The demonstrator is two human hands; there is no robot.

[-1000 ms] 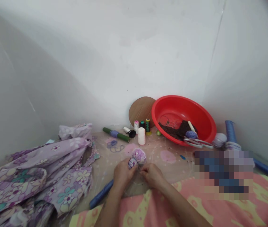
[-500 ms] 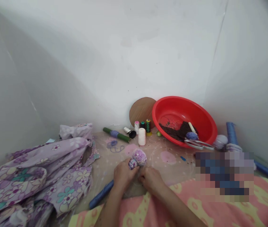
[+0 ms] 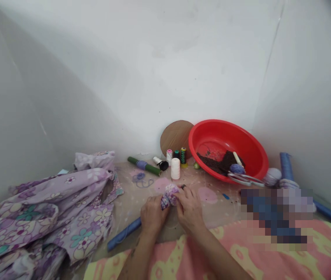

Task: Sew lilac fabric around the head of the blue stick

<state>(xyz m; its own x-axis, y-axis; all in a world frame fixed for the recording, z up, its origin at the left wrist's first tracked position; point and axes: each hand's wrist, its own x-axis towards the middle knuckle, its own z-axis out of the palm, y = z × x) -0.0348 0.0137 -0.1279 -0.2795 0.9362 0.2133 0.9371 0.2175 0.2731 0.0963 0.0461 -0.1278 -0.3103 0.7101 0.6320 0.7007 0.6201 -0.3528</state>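
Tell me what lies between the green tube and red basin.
Thread spools, mostly upright, and a small green object by the red basin, in the head view.

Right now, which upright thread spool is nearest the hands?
The large white spool, standing in front; the other three upright spools stand behind it, closer to the wall.

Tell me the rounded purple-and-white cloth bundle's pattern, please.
The bundle is floral; see head view.

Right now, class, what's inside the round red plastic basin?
Dark brown clumped material, a purplish yarn ball and a slim cream object show; whatever the brown material covers is hidden.
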